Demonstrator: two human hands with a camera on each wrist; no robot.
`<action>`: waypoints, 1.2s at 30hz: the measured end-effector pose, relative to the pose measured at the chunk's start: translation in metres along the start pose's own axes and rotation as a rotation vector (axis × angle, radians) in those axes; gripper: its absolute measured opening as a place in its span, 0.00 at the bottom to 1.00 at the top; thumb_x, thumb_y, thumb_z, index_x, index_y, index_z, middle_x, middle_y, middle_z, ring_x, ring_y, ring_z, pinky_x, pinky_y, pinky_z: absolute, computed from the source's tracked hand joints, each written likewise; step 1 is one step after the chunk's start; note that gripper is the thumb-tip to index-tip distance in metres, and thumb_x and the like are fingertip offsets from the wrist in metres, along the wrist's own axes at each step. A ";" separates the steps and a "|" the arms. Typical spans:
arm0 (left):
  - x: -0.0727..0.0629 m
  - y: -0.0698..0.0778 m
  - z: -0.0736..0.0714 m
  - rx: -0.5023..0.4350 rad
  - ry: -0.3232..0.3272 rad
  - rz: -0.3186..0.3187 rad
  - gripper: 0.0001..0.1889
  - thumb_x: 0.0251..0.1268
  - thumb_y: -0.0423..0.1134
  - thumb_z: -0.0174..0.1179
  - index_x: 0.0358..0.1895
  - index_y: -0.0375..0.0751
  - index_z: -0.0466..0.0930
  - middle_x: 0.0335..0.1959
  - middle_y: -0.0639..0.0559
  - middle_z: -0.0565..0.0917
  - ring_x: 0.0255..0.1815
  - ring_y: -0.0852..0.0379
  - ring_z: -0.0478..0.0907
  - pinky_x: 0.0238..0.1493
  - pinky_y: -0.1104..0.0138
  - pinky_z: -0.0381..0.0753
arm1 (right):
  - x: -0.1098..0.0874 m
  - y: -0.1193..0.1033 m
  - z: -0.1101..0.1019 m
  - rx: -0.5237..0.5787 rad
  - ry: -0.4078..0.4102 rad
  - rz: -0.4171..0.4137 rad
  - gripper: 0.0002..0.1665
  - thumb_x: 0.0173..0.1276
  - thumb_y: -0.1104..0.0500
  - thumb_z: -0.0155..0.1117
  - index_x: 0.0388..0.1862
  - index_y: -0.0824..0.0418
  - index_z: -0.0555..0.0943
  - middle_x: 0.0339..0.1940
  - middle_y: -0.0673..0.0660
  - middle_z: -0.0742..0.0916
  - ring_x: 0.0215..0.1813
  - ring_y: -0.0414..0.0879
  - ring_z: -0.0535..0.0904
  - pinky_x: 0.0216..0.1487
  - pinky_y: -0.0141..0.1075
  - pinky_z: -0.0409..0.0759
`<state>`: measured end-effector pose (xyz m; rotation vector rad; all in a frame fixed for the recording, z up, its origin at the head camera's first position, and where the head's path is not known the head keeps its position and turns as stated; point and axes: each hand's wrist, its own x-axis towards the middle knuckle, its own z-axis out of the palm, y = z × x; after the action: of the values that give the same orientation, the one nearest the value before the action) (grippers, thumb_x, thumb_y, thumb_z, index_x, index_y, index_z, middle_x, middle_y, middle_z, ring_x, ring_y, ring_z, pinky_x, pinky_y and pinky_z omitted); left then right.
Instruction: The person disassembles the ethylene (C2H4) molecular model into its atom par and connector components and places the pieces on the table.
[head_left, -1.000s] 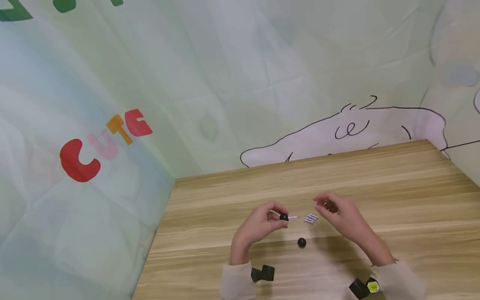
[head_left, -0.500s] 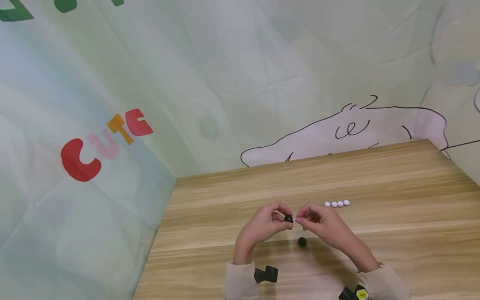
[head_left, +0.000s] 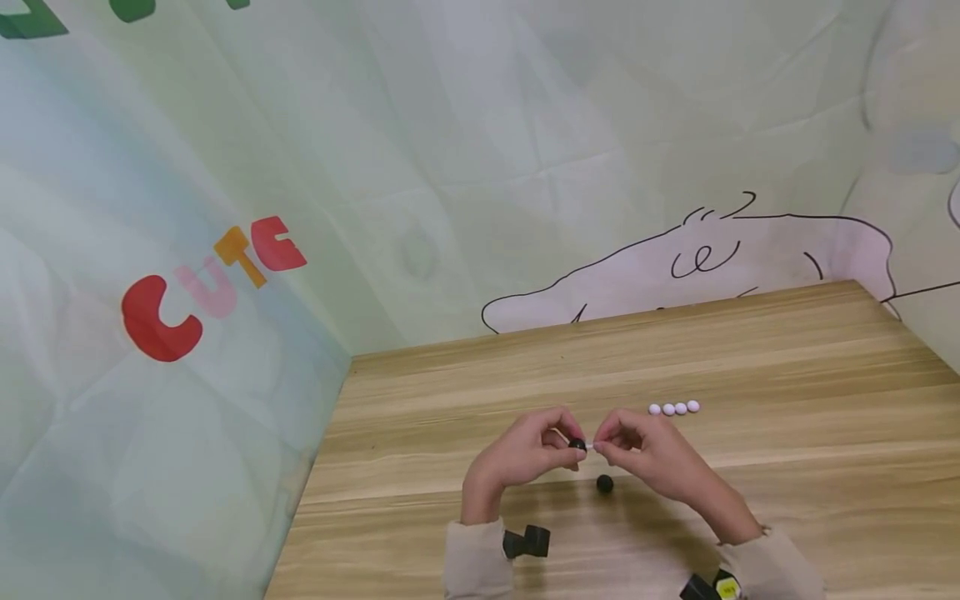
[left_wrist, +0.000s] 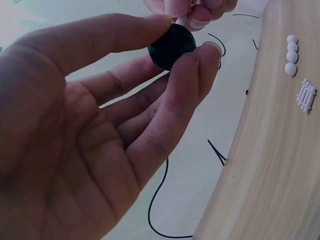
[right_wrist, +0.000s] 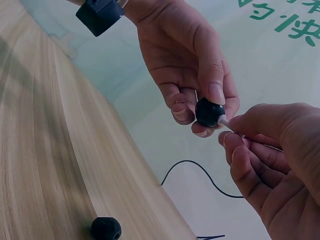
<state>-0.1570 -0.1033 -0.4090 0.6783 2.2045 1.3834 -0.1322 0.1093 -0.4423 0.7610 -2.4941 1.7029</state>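
My left hand (head_left: 513, 454) pinches a black ball (left_wrist: 172, 47) between thumb and fingers, raised above the table. From the ball's side sticks out a short white connector stick (right_wrist: 227, 123). The thumb and fingers of my right hand (head_left: 652, 454) pinch this stick by its outer end. How deep the stick sits in the ball is hidden. A second black ball (head_left: 604, 483) with a hole in it lies on the table below the hands.
Beyond the right hand, several white balls (head_left: 669, 409) stand in a row on the wooden table (head_left: 420, 392). Several white connector sticks (left_wrist: 306, 95) lie beside them, hidden behind the right hand in the head view. A printed cloth (head_left: 450, 167) hangs behind the table.
My right hand has moved left from beside the loose sticks and now grips the stick in the ball, uncovering the white balls. The left hand keeps its hold on the ball.
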 end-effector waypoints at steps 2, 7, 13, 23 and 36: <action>0.000 0.000 -0.001 0.007 -0.008 -0.001 0.06 0.63 0.34 0.62 0.40 0.39 0.77 0.35 0.42 0.84 0.31 0.62 0.82 0.37 0.69 0.80 | -0.001 0.000 0.000 0.000 0.003 -0.017 0.05 0.65 0.61 0.65 0.34 0.51 0.80 0.31 0.53 0.85 0.30 0.35 0.79 0.31 0.31 0.77; 0.000 0.000 -0.002 0.012 -0.032 0.011 0.06 0.62 0.34 0.62 0.39 0.37 0.77 0.32 0.36 0.84 0.29 0.59 0.82 0.37 0.68 0.81 | -0.002 0.001 0.000 -0.013 0.005 -0.063 0.03 0.65 0.60 0.65 0.33 0.52 0.80 0.29 0.50 0.85 0.29 0.35 0.78 0.30 0.31 0.77; 0.001 -0.001 -0.003 -0.029 -0.068 0.017 0.06 0.63 0.31 0.61 0.40 0.33 0.76 0.34 0.30 0.83 0.27 0.59 0.81 0.35 0.68 0.82 | -0.003 0.000 -0.001 -0.032 -0.018 -0.065 0.04 0.66 0.60 0.65 0.33 0.51 0.79 0.31 0.46 0.85 0.31 0.34 0.79 0.32 0.31 0.78; -0.031 -0.022 -0.036 0.050 0.159 -0.083 0.08 0.67 0.34 0.57 0.44 0.32 0.74 0.35 0.39 0.81 0.31 0.56 0.79 0.40 0.57 0.83 | -0.014 0.012 -0.054 -0.199 0.241 0.152 0.03 0.65 0.61 0.65 0.37 0.58 0.80 0.29 0.54 0.85 0.30 0.38 0.78 0.28 0.30 0.76; -0.008 -0.030 -0.003 0.268 0.106 -0.071 0.10 0.65 0.38 0.60 0.46 0.39 0.81 0.32 0.51 0.82 0.30 0.62 0.76 0.31 0.72 0.76 | -0.002 0.063 -0.025 -0.335 0.204 0.261 0.03 0.61 0.69 0.65 0.34 0.67 0.81 0.29 0.57 0.86 0.32 0.43 0.79 0.31 0.31 0.77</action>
<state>-0.1576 -0.1212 -0.4346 0.6218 2.5008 1.1241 -0.1619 0.1499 -0.4879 0.2313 -2.7159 1.2837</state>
